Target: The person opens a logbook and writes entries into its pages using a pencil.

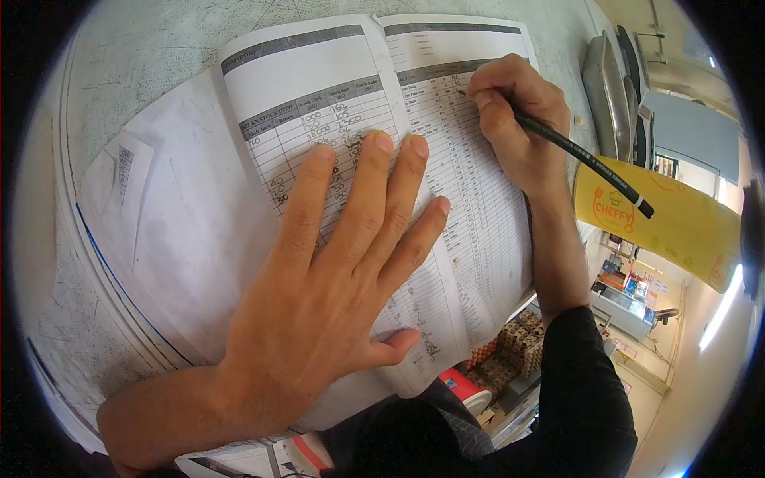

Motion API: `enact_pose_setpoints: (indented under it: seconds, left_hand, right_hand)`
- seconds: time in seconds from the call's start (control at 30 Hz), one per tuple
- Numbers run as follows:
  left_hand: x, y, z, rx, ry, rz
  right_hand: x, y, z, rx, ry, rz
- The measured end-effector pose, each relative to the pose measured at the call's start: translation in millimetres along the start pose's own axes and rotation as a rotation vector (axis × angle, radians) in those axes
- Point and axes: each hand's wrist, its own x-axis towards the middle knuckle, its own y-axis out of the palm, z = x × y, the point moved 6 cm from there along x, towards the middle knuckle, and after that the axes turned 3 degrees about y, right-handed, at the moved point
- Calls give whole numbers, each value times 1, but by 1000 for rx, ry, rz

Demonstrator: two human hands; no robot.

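An open booklet of printed stock tables [498,239] lies on a worn pale tabletop, with handwritten numbers in the columns of its left page. My left hand [335,263] rests flat across that page near the fold, fingers spread, hiding part of the entries. In my right hand [522,119] is a black pencil [590,163], pinched between thumb and fingers. The pencil's point is at the upper rows of the right page, and its blunt end with a white band slants down to the right.
Loose white sheets [199,239] and a small folded slip [131,191] lie under and left of the booklet. A yellow CHEFFY-printed item [661,211] and metal pans [610,95] are at the right. Below the table edge are egg trays [522,342] and a red-and-white container [466,390].
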Motion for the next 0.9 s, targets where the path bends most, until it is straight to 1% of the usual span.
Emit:
enact_pose_setpoints:
  seconds: [0.1, 0.33, 0.4, 0.53, 0.6, 0.73, 0.8, 0.9]
  left_hand:
    - [0, 0, 0, 13, 0, 13]
    - [0, -1, 0, 10, 0, 6]
    - [0, 0, 1, 5, 0, 0]
    - [1, -2, 0, 12, 2, 7]
    - [1, -2, 0, 11, 2, 15]
    - [2, -1, -1, 10, 5, 20]
    - [1, -1, -1, 20, 4, 25]
    - [1, -1, 0, 28, 3, 16]
  right_hand:
    - [1, 1, -2, 8, -34, -29]
    - [0, -1, -3, -29, -20, -6]
    - [0, -2, -2, -45, -57, -40]
    - [0, -1, -3, -15, -10, -8]
    - [0, -2, -2, -99, -44, -2]
    - [-1, -2, -3, -26, -44, -34]
    - [-1, -2, -3, -18, 12, -37]
    - [2, -3, -3, -25, -16, -40]
